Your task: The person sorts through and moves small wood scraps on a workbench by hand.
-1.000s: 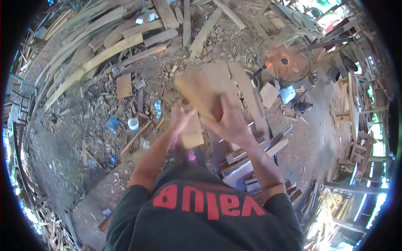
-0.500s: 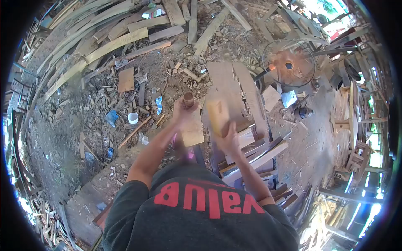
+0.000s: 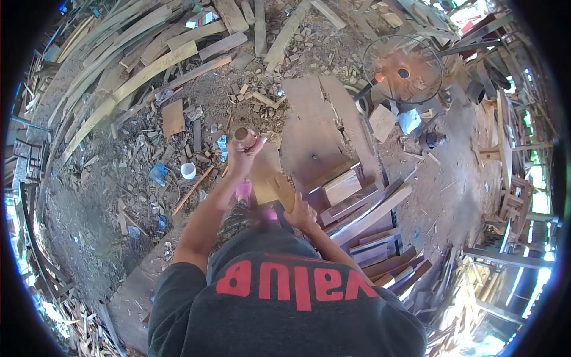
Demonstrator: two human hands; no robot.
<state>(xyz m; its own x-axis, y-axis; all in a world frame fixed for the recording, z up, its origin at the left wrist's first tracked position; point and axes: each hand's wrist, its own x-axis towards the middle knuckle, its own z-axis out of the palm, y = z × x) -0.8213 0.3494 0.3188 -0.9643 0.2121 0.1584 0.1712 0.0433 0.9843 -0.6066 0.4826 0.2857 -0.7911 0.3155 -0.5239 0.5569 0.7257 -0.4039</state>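
Gripping the round wooden peg [image 3: 244, 136] in our left hand [image 3: 242, 152], fingers clamped, we steady the flat wood block [image 3: 270, 183] just below it with our right hand [image 3: 302, 215], fingers closed on its edge.

The dark shirt [image 3: 285, 309] bears red letters, seen upside down, reading "valu".

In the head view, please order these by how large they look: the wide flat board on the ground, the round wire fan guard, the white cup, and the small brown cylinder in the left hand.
1. Wide flat board
2. Wire fan guard
3. Brown cylinder and white cup: alike; the cylinder is nearer the camera, so unranked.
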